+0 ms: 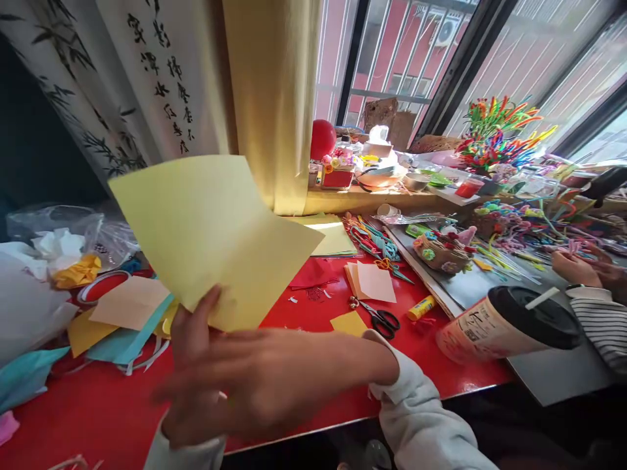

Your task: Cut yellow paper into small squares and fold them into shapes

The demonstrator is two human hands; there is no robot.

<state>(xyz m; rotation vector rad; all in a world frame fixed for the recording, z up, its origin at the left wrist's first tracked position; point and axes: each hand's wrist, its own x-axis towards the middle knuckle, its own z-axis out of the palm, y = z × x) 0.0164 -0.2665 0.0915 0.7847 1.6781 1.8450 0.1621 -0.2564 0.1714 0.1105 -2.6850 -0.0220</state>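
A large pale yellow paper sheet [210, 235] is held up over the red table [98, 405]. My left hand [193, 320] comes up from the bottom edge and pinches the sheet's lower edge with a thumb on its front; the rest of that hand is hidden. My right hand [264, 385], in a white sleeve, reaches leftwards across it just below the sheet. Its fingers are smeared by motion, and I cannot tell whether they touch the paper.
Black-handled scissors [383, 320], a yellow glue stick [421, 307] and peach paper squares [375, 282] lie right of my hands. A lidded paper cup [509, 326] stands near the table's edge. Another person's hands [582, 267] work among pipe cleaners at right. Coloured papers [122, 313] lie at left.
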